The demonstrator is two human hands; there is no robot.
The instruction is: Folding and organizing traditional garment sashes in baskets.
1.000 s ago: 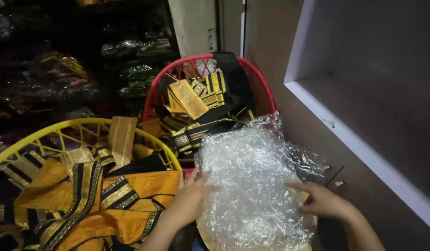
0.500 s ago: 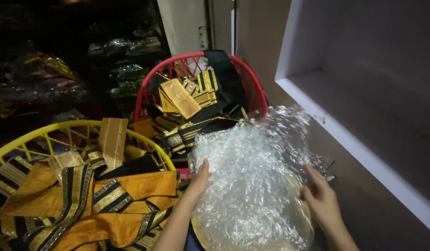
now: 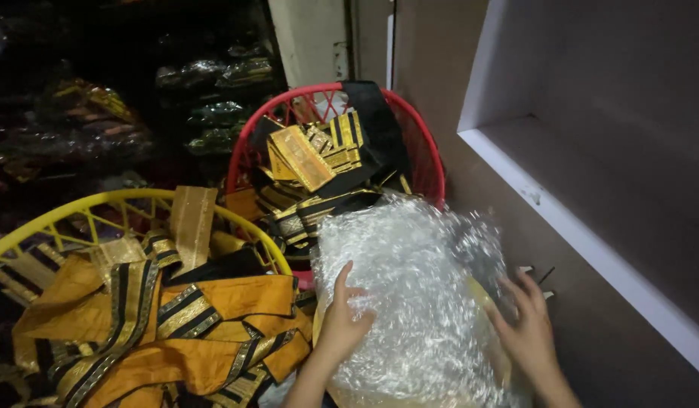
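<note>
The left hand (image 3: 342, 321) is laid flat against the near left side of a crinkled clear plastic bag (image 3: 417, 302), fingers spread and unclenched, thumb pointing up; nothing is pinched. The right hand (image 3: 527, 325) is pressed to the bag's right flank, fingers splayed and loose as well, so the bundle is cradled between two open palms rather than gripped. The bag sits low in the foreground, just in front of the red basket (image 3: 433, 162) and beside the yellow basket (image 3: 100, 208), with something yellowish showing faintly under its lower edge; what that is cannot be told. The step in hand is judged to be the steadying or gathering of the bag. A firmer hold would be called for next, since slack film is likely to slip. Further out, black and gold trim pieces (image 3: 319, 162) are heaped in the red basket, and orange cloth with gold borders (image 3: 176, 325) is piled over the yellow one. A pale shelf ledge (image 3: 591, 242) runs along the right
</note>
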